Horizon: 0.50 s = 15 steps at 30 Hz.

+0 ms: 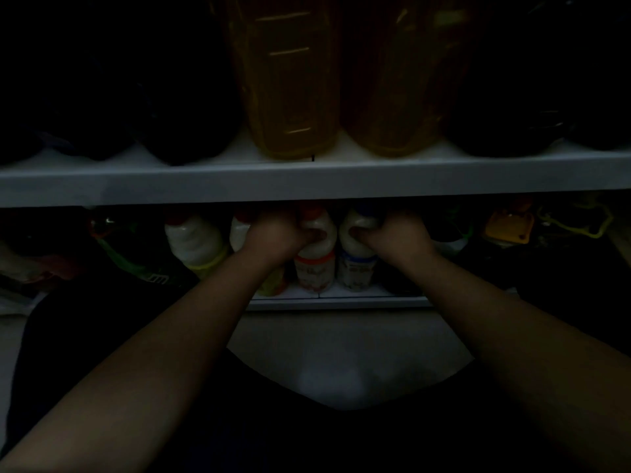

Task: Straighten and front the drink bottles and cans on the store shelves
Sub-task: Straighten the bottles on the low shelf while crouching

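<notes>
The scene is very dark. On the lower shelf (341,302) stand several white milk-like bottles. My left hand (273,238) is closed around the neck of the bottle with the red-orange label (312,268). My right hand (396,235) grips the neck of the bottle with the blue label (356,268) beside it. Both bottles stand upright and side by side, touching or nearly so. Another white bottle with a yellow-green band (194,242) stands to the left, and a fourth (239,233) is partly hidden behind my left hand.
The upper shelf (307,180) carries two big amber bottles (293,80) and dark bottles on either side. A green-labelled dark bottle (136,254) leans at lower left. Yellow packaging (508,227) sits at the right. Pale floor (341,363) lies below.
</notes>
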### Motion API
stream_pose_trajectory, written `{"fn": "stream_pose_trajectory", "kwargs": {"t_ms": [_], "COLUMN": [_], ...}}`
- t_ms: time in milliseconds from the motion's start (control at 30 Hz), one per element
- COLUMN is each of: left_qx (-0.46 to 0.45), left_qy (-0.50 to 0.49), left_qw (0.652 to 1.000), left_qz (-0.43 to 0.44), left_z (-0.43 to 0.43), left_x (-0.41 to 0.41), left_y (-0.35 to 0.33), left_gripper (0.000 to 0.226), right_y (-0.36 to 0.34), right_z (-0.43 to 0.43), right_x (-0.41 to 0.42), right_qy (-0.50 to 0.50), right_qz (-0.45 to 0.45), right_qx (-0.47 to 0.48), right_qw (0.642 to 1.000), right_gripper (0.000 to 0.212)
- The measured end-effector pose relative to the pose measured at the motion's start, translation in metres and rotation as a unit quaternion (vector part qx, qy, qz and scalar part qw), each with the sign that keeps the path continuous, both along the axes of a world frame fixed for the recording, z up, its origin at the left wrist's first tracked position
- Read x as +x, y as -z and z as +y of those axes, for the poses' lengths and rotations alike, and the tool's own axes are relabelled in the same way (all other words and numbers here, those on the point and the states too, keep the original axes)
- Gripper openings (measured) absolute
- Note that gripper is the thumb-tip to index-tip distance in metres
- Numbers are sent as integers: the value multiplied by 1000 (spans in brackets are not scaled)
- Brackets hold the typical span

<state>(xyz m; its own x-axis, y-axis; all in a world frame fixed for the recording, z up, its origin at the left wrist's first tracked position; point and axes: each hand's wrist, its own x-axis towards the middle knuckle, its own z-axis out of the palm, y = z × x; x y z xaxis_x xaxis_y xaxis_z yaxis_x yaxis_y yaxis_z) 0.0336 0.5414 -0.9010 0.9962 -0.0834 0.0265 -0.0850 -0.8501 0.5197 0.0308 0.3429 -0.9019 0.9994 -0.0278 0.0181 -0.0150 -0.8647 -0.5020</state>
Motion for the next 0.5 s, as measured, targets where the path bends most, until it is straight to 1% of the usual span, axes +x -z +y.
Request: {"fn": "stream_pose_trajectory", "kwargs": {"t_ms": [67, 100, 133, 167, 200, 233, 267, 300, 333, 400, 433, 500], "left_qx": [-14, -20, -22, -22, -22, -23, -21, -15, -12, -26, -26, 21], "left_qy": [-3, -3, -4, -6, -7, -8, -11, -17, -30, -71, -94, -144], "left_qw": [1000, 1000, 1000, 1000, 1000, 1000, 1000, 1000, 999, 997, 994, 988], "left_qz": [4, 8, 15, 21, 21, 13, 0, -7, -2, 35, 50, 44], "left_z": [3, 6, 12, 20, 30, 42, 55, 68, 82, 110, 121, 142], "left_x": [-5, -7, -10, -13, -17, -21, -26, -30, -34, -43, -45, -51], "left_y": [-4, -7, -10, -14, -20, -25, -30, -35, -38, -43, -44, -44], "left_gripper": [79, 78, 75, 71, 65, 58, 50, 43, 38, 27, 21, 14], "right_y": [-3, -6, -8, -9, -10, -9, -6, -3, -2, -2, -4, -7], "right_z": [5, 9, 12, 17, 23, 32, 42, 53, 65, 91, 103, 129], "right_x": [-8, -14, -21, -29, -37, -44, -51, -54, -57, -58, -56, -48], "right_qy": [20, 36, 38, 12, -42, -117, -196, -259, -294, -315, -319, -318], "right_qz": [-20, -51, -105, -175, -244, -291, -304, -291, -255, -162, -134, -120], "right_qx": [0, -7, -19, -29, -27, -15, 6, 33, 61, 92, 91, 87], "right_qw": [1000, 998, 994, 984, 969, 950, 932, 920, 919, 931, 934, 936], "right_gripper": [58, 51, 46, 42, 39, 36, 34, 33, 31, 36, 41, 47]}}
